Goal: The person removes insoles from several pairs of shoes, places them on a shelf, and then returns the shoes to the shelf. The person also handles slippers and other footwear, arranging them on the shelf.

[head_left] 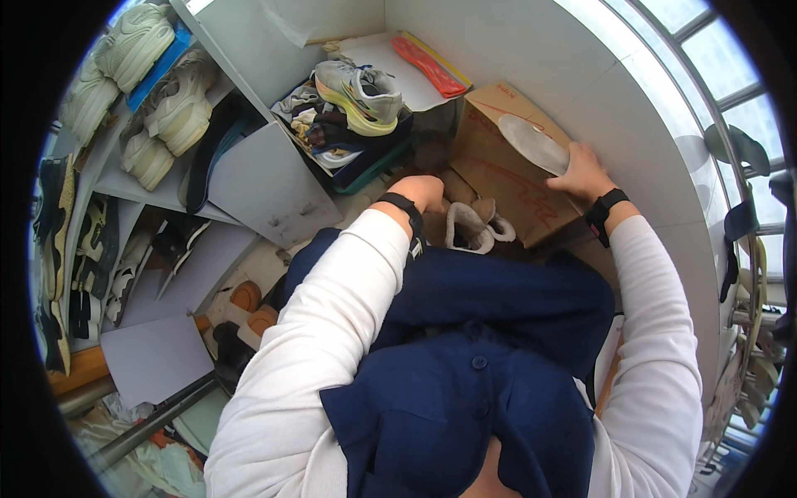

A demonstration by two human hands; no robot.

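Note:
My right hand grips the lower end of a pale grey insole, holding it up in front of a brown cardboard box. A pair of tan boots with cream fleece lining stands low by the box, its openings facing up. Beside the boots, my left hand is closed, fingers curled down; what they hold, if anything, is hidden. The left fingertips are close to the tan upper, and I cannot tell whether they touch it.
To the left, a white shelf holds several pairs of shoes. A grey and yellow running shoe rests on an open box of cloths ahead. A white wall curves along the right, with metal racks beyond it.

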